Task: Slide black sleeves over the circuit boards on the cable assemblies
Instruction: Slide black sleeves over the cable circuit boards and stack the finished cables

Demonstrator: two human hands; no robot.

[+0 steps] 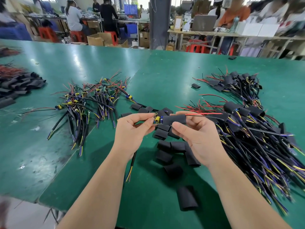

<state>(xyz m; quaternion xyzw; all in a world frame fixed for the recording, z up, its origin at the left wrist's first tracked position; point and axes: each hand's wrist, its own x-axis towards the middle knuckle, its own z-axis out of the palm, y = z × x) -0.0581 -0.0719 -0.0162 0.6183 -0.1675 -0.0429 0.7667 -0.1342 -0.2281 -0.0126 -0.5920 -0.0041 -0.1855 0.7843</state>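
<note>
Green counter (156,71): carries two heaps of sleeved cable assemblies (247,129) at right and one heap of bare assemblies (92,98) at left centre. Stock of black sleeves (18,85): far left. Loose sleeves (171,154): scattered beneath the hands, overlapping, exact count not determinable. Left hand (130,133): pinches the circuit board (157,120) end of one assembly. Right hand (198,139): grips one black sleeve (175,120), partly over the board, above the counter.

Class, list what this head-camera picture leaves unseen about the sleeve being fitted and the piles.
Head view:
- Far end of the circuit board: hidden inside the black sleeve.
- Upper run of the cable: behind the left hand.
- Edge of the right-side cable pile: cut off by the frame.
- Board markings: too small.
</note>
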